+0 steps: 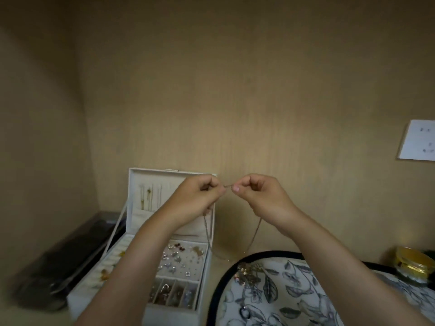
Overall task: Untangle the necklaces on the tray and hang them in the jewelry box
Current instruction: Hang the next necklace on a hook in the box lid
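A round tray with a black rim (217,285) and a grey leaf-print lining sits at the near right of the beige counter (28,318). Just to its left stands a white fabric-lined jewelry box (169,312), its lid upright against the back wall. A long dark, shiny case (61,262), blurred, lies along the counter's left edge.

Both hands are raised in front of the wall, above the gap between box and tray. The left hand (200,196) and right hand (259,196) each have their fingers curled in, thumb and forefinger pinching a thin gold chain necklace (256,228). A short stretch runs level from left to right between the fingertips. The rest drops from each hand as a narrow loop, long axis upright. Its lowest point hangs just beyond the tray's far rim; whether it touches the counter I cannot tell. The left forearm crosses over the box, covering part of its compartments.

A glass jar with a gold lid (412,264) stands at the counter's right edge. A tangled clump of rose-gold necklaces (247,274) lies on the tray near its far left rim. Fine gold chains (149,196) hang inside the lid, and small earrings (181,257) dot the box's tray.
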`<act>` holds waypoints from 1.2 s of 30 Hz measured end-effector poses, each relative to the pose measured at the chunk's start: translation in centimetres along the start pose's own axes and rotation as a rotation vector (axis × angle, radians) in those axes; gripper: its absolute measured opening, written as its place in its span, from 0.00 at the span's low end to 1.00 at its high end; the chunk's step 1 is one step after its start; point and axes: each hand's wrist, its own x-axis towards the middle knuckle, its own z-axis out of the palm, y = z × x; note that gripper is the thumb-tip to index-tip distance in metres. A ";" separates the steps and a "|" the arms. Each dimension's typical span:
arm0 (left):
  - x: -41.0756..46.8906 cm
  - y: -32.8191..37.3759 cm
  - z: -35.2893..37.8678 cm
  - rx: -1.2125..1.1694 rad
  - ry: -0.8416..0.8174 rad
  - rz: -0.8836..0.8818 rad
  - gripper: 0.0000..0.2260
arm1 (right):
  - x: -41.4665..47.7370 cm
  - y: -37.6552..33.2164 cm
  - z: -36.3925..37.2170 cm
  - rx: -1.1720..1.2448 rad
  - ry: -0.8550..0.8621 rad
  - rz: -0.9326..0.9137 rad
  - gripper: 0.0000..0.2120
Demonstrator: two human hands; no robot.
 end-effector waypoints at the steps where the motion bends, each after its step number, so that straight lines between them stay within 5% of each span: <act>1: 0.0 -0.3 -1.0 -0.005 0.030 -0.001 0.08 | 0.7 -0.3 1.1 -0.015 0.020 -0.032 0.05; 15: 1.0 -7.3 -9.9 0.239 0.513 -0.111 0.08 | 6.9 0.5 14.3 -0.393 0.344 -0.164 0.04; 28: 1.9 -10.2 -8.9 0.286 0.541 -0.246 0.11 | 8.0 3.4 17.4 -0.770 0.372 -0.324 0.08; 36: -0.1 -11.1 -7.9 0.236 0.472 -0.260 0.08 | 6.5 4.0 17.3 -0.725 0.201 -0.087 0.06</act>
